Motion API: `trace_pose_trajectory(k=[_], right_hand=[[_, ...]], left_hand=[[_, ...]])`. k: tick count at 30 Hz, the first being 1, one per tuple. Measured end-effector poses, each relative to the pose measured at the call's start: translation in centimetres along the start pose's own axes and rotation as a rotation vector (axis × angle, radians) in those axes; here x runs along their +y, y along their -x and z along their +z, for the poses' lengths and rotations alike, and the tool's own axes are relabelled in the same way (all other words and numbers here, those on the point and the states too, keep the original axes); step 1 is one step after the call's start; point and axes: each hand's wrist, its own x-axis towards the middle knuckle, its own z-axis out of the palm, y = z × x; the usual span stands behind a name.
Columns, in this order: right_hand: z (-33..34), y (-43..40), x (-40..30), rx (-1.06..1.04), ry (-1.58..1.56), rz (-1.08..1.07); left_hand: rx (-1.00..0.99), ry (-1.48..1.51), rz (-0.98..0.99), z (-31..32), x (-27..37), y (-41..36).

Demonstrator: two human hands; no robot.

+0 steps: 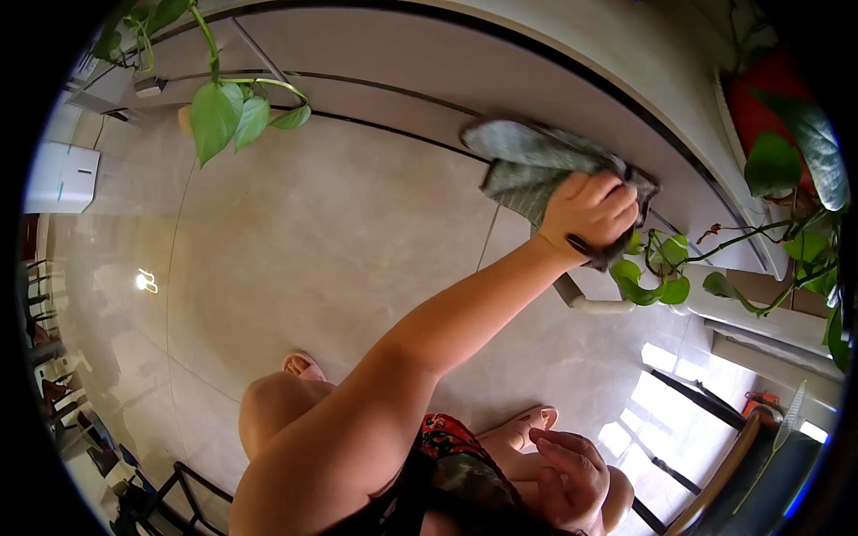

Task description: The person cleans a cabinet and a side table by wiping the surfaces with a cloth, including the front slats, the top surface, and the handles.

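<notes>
My left hand (593, 211), a dark band at its wrist, reaches across to the upper right and grips a grey striped cloth (529, 151) with a dark border. The cloth lies against the grey front panel (415, 57) of a counter or desk, and its far edge is blurred. Close below the hand hang the heart-shaped leaves of a trailing pothos (660, 288). My right hand (573, 479) rests by my right knee, fingers loosely curled and thumb apart; nothing shows in it.
Another pothos vine (218, 110) hangs at upper left. A red pot (771, 100) stands at the right on the pale top (643, 74). Under the panel is a bent pale pipe (596, 303). A dark chair (764, 476) with an insect swatter (787, 422) sits lower right, a black metal frame (191, 496) lower left.
</notes>
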Motion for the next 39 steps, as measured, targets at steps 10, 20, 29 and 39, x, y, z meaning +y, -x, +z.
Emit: trace_pose_trajectory(k=[10, 20, 29, 39], right_hand=[[-0.1, -0.6, -0.7, -0.017, 0.016, -0.049], [0.3, -0.3, 0.8, -0.045, 0.054, -0.094], [1.2, 0.1, -0.6, -0.005, 0.106, -0.005], [1.1, -0.6, -0.4, -0.048, 0.096, -0.073]], left_hand=[[0.106, -0.051, -0.074, -4.0, -8.4, 1.0], [-0.079, -0.054, -0.211, -1.2, -3.8, 1.2], [0.136, -0.052, -0.052, -0.9, -3.6, 2.5], [0.633, 1.001, -1.307, -1.7, -0.8, -0.4]])
